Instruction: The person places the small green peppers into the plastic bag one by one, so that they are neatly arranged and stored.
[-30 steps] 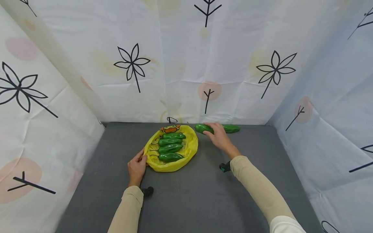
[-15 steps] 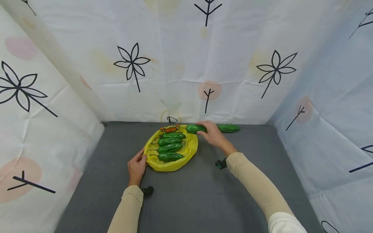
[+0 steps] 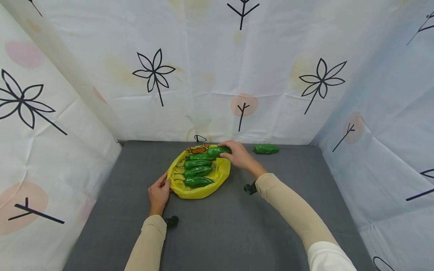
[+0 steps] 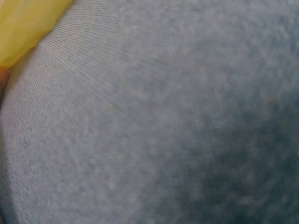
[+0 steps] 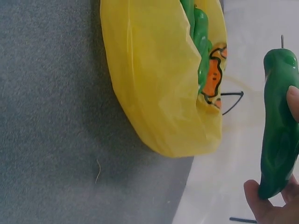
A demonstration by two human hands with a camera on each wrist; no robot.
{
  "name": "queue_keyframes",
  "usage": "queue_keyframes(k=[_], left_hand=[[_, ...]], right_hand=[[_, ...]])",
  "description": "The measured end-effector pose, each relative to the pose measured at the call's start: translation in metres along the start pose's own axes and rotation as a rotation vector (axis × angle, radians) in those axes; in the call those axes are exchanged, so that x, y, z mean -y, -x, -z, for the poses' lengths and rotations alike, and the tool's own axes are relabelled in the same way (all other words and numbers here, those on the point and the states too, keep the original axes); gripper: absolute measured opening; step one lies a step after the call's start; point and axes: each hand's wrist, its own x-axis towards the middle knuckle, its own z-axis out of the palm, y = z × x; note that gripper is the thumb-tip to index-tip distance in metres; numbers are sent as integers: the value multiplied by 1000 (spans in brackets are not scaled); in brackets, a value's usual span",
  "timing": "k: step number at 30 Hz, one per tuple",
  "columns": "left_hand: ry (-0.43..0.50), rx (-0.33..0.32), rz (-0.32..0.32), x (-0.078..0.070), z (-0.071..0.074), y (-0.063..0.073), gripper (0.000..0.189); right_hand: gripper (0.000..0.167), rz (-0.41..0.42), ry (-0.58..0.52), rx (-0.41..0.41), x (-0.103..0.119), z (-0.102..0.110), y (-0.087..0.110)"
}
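Note:
In the head view, a yellow plastic bag (image 3: 222,175), spread in a round shape with an orange cartoon print, holds several green peppers (image 3: 198,171) in a row. My left hand (image 3: 159,195) grips the bag's left rim between thumb and fingers; the left wrist view catches only a sliver of fingertip beside the yellow plastic (image 4: 28,23). Over the bag's back right rim, my right hand (image 3: 238,154) holds another green pepper (image 3: 214,152). The right wrist view shows this pepper (image 5: 278,126) with its thin stem up and my fingers around its side and lower end.
One more green pepper (image 3: 266,149) lies on the grey table (image 3: 217,233) right of the bag, close to the back edge. White patterned cloth (image 3: 210,75) stands as a wall behind the table and along both sides.
My right hand has moved left with the pepper, from the table's back edge to above the bag. The left hand stays on the rim.

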Motion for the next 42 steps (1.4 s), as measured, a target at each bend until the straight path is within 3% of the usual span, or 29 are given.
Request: queue_keyframes(k=[21, 42], left_hand=[[1, 5, -3, 0, -1, -2, 36], [-18, 4, -5, 2, 0, -2, 36]], right_hand=[[42, 2, 29, 128, 16, -26, -27], [41, -16, 31, 155, 23, -53, -45]])
